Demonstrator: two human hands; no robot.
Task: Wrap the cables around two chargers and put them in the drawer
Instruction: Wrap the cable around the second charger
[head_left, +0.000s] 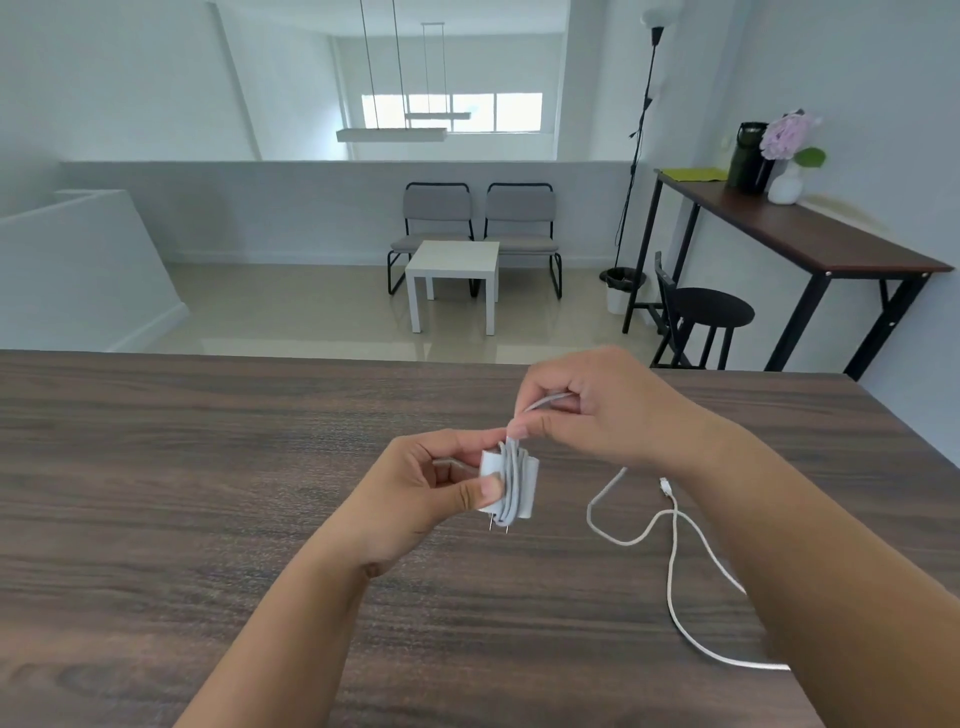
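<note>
Dark wood-grain tabletop fills the lower view, with both forearms reaching over it. Above it, the left hand pinches a white charger, prongs pointing down, already banded by several turns of white cable. The right hand grips the cable just above the charger; the loose remainder snakes across the table to the right. Beyond: pale tiled floor, two grey chairs, a small white table, a black stool.

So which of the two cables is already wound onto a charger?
The cable coiled around the white charger between left hand and right hand; the other cable lies loose on the table.
</note>
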